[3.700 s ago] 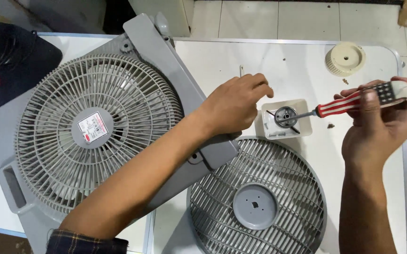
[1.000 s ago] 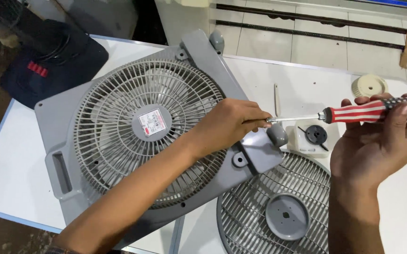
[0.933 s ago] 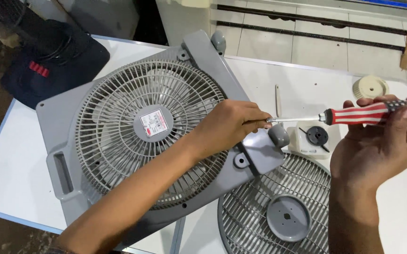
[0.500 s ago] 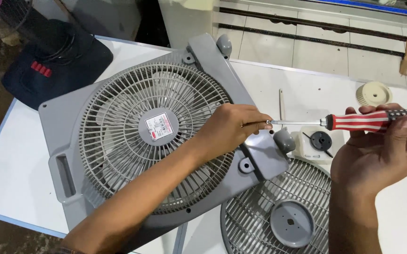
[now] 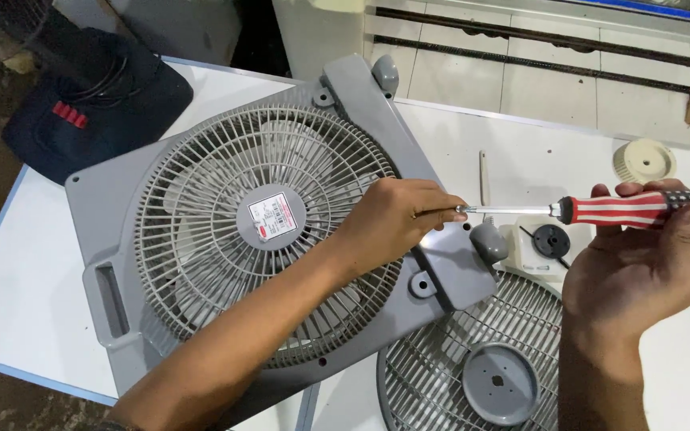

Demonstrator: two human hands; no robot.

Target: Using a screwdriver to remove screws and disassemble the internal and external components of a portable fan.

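Since the previous frame, shifted slightly right and down in view: fan (image 5: 225, 231) and screwdriver (image 5: 600, 211). Left hand (image 5: 397, 223) rested on the fan's corner, fingers pinching the screwdriver tip. Right hand (image 5: 648, 255) curled fingers round the striped handle, shaft level above the worktop (image 5: 536, 152).

Grey box fan (image 5: 257, 231) flat on table, red-striped screwdriver (image 5: 600, 211) held level, tip at its corner

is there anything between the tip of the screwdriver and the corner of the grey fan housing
Only the left hand: its fingers pinch the screwdriver at the tip, over the grey fan housing corner. The right hand holds the striped handle. Whether the tip touches the housing is hidden.
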